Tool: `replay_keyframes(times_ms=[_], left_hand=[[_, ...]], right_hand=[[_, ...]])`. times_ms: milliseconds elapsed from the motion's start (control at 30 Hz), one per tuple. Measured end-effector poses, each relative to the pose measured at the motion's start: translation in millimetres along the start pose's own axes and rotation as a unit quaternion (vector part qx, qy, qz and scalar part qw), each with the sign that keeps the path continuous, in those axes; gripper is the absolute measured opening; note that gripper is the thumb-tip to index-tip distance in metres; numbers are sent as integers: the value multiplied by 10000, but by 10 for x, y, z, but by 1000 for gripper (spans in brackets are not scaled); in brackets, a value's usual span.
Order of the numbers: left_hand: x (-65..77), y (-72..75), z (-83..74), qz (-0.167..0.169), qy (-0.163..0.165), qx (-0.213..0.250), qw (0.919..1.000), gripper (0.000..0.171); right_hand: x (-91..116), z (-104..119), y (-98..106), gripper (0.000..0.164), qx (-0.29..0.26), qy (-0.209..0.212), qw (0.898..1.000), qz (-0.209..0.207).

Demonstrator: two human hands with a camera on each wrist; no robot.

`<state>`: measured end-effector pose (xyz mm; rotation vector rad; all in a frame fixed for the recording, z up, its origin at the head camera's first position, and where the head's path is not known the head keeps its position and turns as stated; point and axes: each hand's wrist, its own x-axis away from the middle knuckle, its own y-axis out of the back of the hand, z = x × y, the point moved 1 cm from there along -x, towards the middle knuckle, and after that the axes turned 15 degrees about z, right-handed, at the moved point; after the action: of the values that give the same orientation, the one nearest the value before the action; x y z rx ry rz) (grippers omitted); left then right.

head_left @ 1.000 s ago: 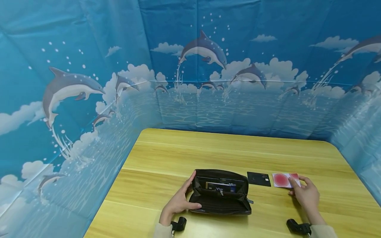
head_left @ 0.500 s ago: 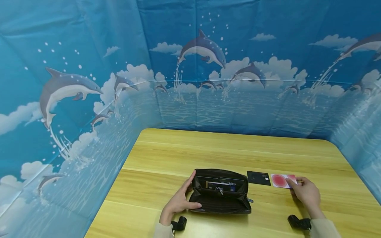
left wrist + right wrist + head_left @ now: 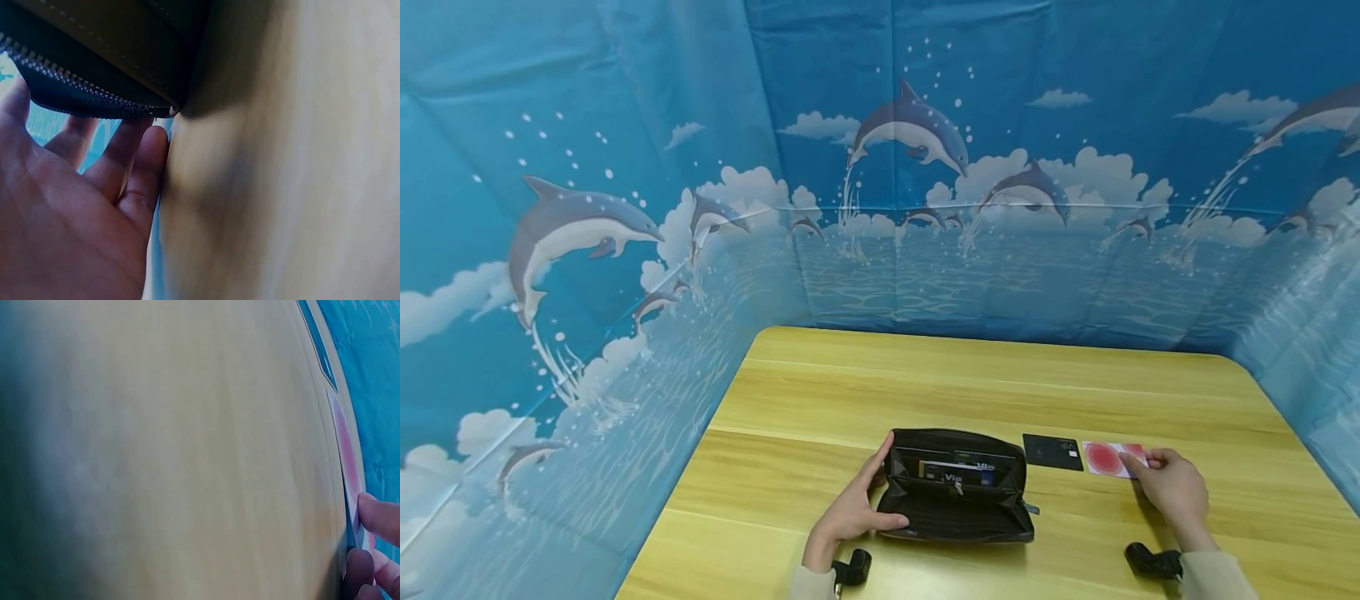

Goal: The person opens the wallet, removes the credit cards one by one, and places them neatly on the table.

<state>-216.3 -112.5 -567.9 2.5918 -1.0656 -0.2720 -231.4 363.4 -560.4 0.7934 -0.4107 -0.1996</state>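
A dark zip-around wallet [image 3: 955, 521] lies unzipped and spread on the table, with several cards standing in its inner slots. My left hand [image 3: 853, 504] holds its left end, thumb on the near flap and index finger at the far flap's upper corner. In the left wrist view, the fingers of that hand [image 3: 81, 206] lie against the zipped edge. To the wallet's right is a black VIP card [image 3: 1051, 451]. Beside it, my right hand [image 3: 1172, 492] pinches the right end of a white card with red circles [image 3: 1102, 457], low at the tabletop; the right wrist view shows this card [image 3: 345, 450] edge-on.
The yellow wood-grain table [image 3: 985, 379] has rounded far corners. Blue dolphin-print sheeting [image 3: 880, 275] surrounds its back and sides. The zipper pull [image 3: 1032, 508] sticks out on the wallet's right side. Black wrist devices [image 3: 1152, 561] sit at both cuffs.
The right hand has slid the red-circled card slightly left, toward the black card, and its thumb has shifted a little left too. The left hand and wallet stay put.
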Motion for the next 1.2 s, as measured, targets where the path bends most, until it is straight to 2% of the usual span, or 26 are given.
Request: replay_keyframes(times_ms=[300,533,633,933,1200], left_hand=[[10,-5,-56,94,105,198,9997,112],[46,37,-340,247,63,353,9991,110],[49,42,-373,274,132,385,9988,109],[53,40,-396,260,141,332,9990,108],[50,34,-370,184,8,232,9996,108]], right_hand=[[12,3,5,66,80,-47,9999,88],[29,15,14,62,22,40,10000,47],[31,12,15,62,52,68,9999,82],[20,8,-2,60,60,7,9999,143],[8,6,-13,60,61,-17,9999,156]])
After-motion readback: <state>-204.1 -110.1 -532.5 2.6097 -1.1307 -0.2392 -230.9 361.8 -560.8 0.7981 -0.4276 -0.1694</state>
